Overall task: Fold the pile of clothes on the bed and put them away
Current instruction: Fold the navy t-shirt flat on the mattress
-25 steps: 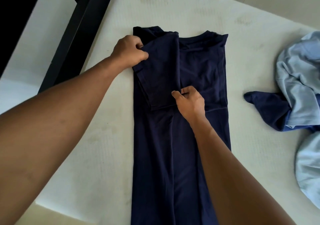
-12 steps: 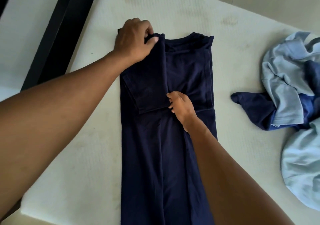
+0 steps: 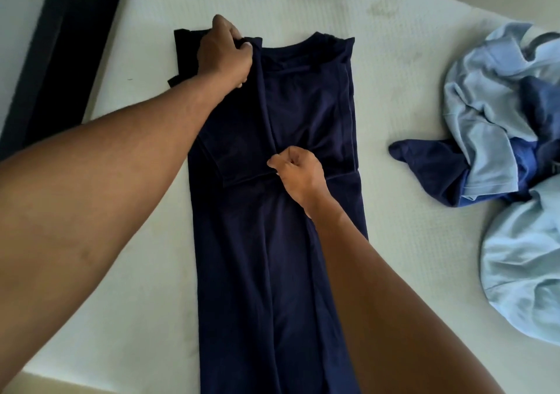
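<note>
Navy shirt [image 3: 306,115] lies flat on mattress [image 3: 409,266], sides folded in. Left hand [image 3: 225,52] pinches the folded edge at the collar; right hand [image 3: 298,174] pinches the same fold mid-shirt. Pile [image 3: 500,139] sits well apart, right.

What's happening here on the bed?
A person is folding a navy shirt laid flat on the mattress. The left hand pinches the folded-in side near the collar, and the right hand grips the same flap at its lower edge. A heap of light blue and navy clothes waits unfolded to the right.
</note>
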A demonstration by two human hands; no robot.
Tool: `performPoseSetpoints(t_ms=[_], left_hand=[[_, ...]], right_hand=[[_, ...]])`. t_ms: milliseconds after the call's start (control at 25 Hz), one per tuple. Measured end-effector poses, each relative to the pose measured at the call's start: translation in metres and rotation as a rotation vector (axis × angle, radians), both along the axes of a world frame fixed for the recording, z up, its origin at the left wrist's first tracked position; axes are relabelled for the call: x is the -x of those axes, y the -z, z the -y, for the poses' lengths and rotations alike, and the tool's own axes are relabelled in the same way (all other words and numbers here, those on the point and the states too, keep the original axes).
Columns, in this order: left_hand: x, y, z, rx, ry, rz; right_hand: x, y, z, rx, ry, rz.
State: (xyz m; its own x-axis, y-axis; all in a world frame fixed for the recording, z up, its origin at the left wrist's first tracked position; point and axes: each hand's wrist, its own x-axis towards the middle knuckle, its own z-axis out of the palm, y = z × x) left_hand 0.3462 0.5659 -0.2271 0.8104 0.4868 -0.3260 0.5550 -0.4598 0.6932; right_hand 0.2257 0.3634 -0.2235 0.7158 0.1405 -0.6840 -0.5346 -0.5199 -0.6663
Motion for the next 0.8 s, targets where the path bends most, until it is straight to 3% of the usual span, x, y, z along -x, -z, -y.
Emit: performPoseSetpoints(t_ms=[120,240,440,520,600,680,800], left_hand=[[0.039,0.000,0.007,-0.025,0.112,0.138],[0.124,0.005,0.034,-0.270,0.356,0.278],[0.267,0.007,0.076,-0.483,0.692,-0.028],[0.315,0.006,0.095,-0.446,0.863,-0.038],[0.355,-0.002,0.109,-0.270,0.967,0.039],[0.381,-0.015,0.116,-0.113,0.886,0.161],[0.393,-0.022,0.105,-0.232,0.552,0.223]], right_hand=[[0.005,0.004,-0.001,0.034,-0.011,0.073],[0.008,0.007,-0.004,0.125,-0.080,0.187],[0.033,-0.012,-0.014,0.220,-0.209,0.344],[0.061,-0.031,-0.005,0.182,-0.176,0.451],[0.093,-0.038,0.014,0.171,-0.113,0.534],[0.125,-0.038,0.033,0.171,-0.040,0.507],[0.149,-0.032,0.044,0.159,-0.034,0.239]])
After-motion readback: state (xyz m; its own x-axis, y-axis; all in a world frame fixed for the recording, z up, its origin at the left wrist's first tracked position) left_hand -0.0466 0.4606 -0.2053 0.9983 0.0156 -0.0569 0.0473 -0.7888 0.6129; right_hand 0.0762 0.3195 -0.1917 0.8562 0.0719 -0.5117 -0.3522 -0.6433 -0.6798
